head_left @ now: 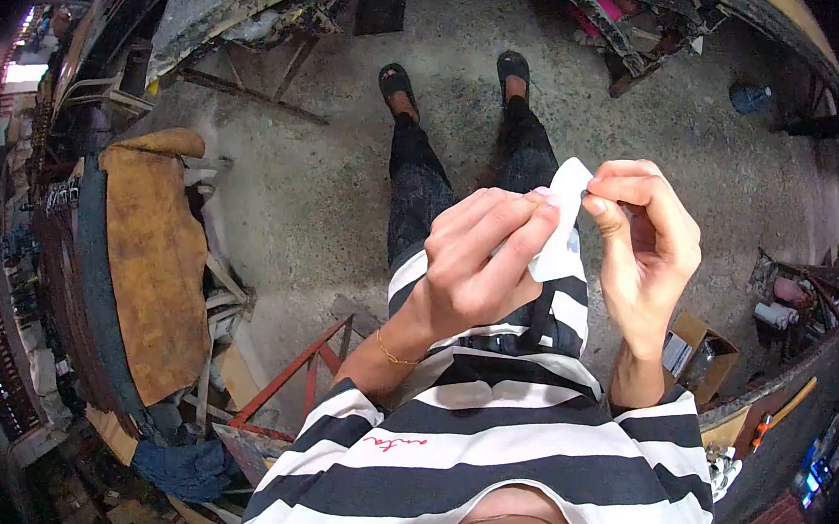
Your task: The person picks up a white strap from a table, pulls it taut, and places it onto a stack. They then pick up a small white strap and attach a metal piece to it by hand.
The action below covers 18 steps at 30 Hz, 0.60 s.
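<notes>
The left hand [485,258] pinched a thin white slip [569,193] between thumb and forefinger, above the lap. The right hand [651,242] brought thumb and forefinger together at the slip's right edge; whether they gripped it or something tiny and dark, I could not tell. Uneven pulling might have torn or creased it; a loose pinch might have dropped it onto the floor [317,183]. Fingers hid its near left part; paper or cloth was unclear.
</notes>
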Available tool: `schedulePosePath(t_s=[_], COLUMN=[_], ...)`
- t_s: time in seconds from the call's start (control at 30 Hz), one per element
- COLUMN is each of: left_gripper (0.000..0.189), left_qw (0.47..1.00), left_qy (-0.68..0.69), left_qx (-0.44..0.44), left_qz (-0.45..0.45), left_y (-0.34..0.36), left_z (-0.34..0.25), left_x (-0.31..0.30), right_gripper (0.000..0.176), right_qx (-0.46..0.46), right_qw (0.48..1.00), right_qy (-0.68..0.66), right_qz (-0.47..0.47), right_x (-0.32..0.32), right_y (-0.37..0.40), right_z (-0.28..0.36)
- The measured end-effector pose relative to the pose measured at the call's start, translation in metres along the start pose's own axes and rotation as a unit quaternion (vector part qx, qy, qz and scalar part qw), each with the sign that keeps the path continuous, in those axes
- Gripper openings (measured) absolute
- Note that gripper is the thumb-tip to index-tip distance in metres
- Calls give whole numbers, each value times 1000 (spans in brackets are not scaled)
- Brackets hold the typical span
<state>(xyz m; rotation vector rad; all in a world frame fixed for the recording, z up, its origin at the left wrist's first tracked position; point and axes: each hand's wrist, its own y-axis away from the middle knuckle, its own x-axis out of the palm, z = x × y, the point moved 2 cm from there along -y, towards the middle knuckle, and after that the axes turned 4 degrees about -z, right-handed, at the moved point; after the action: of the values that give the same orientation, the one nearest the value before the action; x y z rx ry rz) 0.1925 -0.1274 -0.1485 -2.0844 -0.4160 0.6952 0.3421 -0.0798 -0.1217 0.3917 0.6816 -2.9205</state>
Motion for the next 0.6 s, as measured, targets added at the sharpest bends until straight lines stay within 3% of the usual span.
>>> schedulePosePath(t_s=[0.3, 0.6], left_gripper=[40, 42], left_qw=[1000, 1000], left_qy=[17, 14], left_qx=[-13, -10], left_qz=[9, 0], left_y=[-2, 3], left_z=[3, 4], left_x=[4, 3], right_gripper=[8, 8], right_qx=[-120, -48], right_qw=[992, 998], right_qy=[31, 36], right_qz=[27, 16], right_x=[0, 1], right_y=[1, 0], right_z=[16, 2])
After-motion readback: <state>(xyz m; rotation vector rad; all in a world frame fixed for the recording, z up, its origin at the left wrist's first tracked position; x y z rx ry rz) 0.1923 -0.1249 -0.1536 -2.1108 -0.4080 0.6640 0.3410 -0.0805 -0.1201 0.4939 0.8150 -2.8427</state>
